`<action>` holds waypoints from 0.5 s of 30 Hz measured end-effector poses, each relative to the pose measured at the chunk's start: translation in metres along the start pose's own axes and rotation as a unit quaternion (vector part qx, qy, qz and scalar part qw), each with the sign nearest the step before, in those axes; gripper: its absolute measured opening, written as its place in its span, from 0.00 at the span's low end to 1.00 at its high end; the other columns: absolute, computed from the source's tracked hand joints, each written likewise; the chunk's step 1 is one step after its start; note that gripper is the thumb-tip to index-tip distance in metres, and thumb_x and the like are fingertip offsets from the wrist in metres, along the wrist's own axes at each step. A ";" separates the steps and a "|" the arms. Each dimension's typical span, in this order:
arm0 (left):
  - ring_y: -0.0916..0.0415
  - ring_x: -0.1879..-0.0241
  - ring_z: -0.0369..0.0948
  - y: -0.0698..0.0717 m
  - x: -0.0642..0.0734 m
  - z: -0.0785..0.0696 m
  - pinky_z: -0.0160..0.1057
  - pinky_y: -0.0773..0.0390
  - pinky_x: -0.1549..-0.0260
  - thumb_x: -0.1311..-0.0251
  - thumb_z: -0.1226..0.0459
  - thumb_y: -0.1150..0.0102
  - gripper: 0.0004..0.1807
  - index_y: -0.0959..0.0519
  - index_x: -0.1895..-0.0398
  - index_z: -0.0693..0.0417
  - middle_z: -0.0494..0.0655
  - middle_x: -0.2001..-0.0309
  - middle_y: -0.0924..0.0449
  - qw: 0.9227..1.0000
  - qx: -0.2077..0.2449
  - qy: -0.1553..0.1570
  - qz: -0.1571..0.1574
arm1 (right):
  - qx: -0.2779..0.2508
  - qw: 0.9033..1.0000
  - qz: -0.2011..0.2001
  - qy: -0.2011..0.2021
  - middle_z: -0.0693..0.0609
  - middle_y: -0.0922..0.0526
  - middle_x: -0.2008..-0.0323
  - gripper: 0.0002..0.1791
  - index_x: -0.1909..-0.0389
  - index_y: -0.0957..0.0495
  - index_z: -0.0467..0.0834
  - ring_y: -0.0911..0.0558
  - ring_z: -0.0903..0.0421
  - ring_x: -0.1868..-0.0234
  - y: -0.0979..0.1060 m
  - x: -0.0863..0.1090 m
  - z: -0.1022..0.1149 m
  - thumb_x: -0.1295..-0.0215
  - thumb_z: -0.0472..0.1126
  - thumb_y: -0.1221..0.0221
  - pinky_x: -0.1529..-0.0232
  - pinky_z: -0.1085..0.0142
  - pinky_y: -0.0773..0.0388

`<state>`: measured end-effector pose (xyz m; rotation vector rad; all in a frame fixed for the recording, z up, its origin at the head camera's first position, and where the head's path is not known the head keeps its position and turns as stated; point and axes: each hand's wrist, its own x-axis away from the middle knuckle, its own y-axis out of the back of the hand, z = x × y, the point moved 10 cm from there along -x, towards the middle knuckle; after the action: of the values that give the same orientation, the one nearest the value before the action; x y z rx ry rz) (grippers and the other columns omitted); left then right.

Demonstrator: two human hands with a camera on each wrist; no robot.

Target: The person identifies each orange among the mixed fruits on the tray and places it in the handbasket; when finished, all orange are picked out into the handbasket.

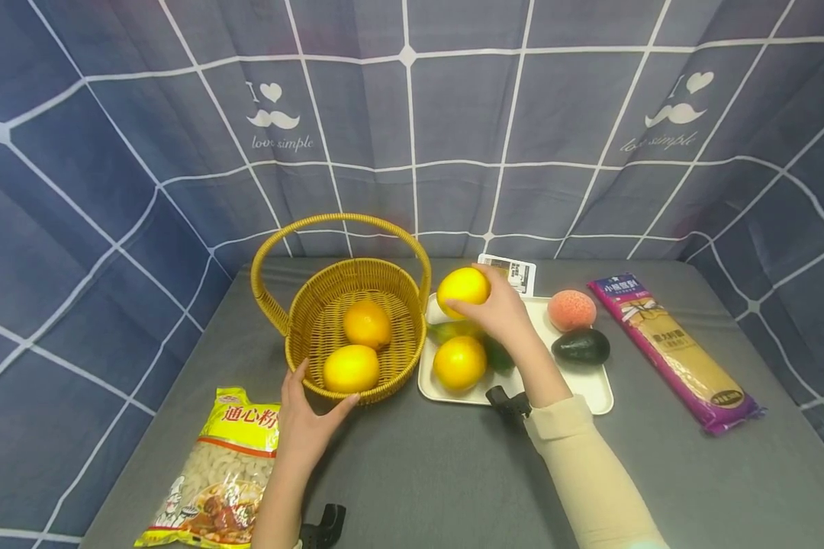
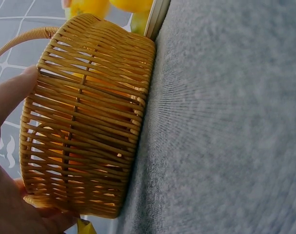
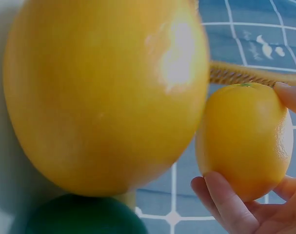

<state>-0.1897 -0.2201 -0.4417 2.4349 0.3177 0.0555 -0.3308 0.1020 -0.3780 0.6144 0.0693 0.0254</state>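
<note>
Held fruit: a nearly round yellow orange [image 1: 463, 288], no clear long axis, apparently raised above the far left corner of the cream tray [image 1: 593, 396]
Right hand [image 1: 501, 309]: thumb and fingers pinch the orange
Left hand [image 1: 309, 428]: thumb and fingers spread wide, touching the near left rim of the wicker basket [image 1: 307, 320]
Orange to basket: just right of it, beside the right end of its arched handle [image 1: 339, 217]; the left hand lies farther off, nearer the person
Inside basket: two yellow-orange fruits [image 1: 352, 369]
</note>
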 end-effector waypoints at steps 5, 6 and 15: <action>0.58 0.29 0.64 0.000 -0.001 0.001 0.70 0.51 0.40 0.52 0.44 0.29 0.57 0.51 0.25 0.53 0.64 0.26 0.59 1.000 0.000 -0.001 -0.002 | -0.009 1.000 0.007 0.012 0.45 0.31 0.36 0.49 0.30 0.39 0.50 0.26 0.46 0.44 -0.001 0.015 0.010 0.52 0.60 0.30 0.44 0.48 0.30; 0.58 0.29 0.63 -0.001 -0.001 0.001 0.69 0.51 0.39 0.52 0.44 0.29 0.57 0.51 0.25 0.53 0.63 0.26 0.59 1.000 0.000 0.000 -0.002 | -0.012 1.000 0.010 0.014 0.45 0.31 0.36 0.49 0.30 0.39 0.50 0.27 0.46 0.44 -0.002 0.019 0.013 0.52 0.60 0.29 0.44 0.48 0.30; 0.58 0.29 0.63 -0.001 -0.001 0.002 0.70 0.51 0.40 0.52 0.43 0.30 0.58 0.52 0.24 0.52 0.62 0.26 0.59 1.000 -0.003 0.006 0.002 | -0.048 0.997 0.048 0.020 0.49 0.28 0.39 0.47 0.31 0.36 0.54 0.23 0.48 0.49 -0.019 0.045 0.033 0.53 0.56 0.27 0.50 0.51 0.25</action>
<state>-0.1909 -0.2206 -0.4435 2.4299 0.3185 0.0722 -0.2837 0.0693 -0.3643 0.5204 0.0771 0.1341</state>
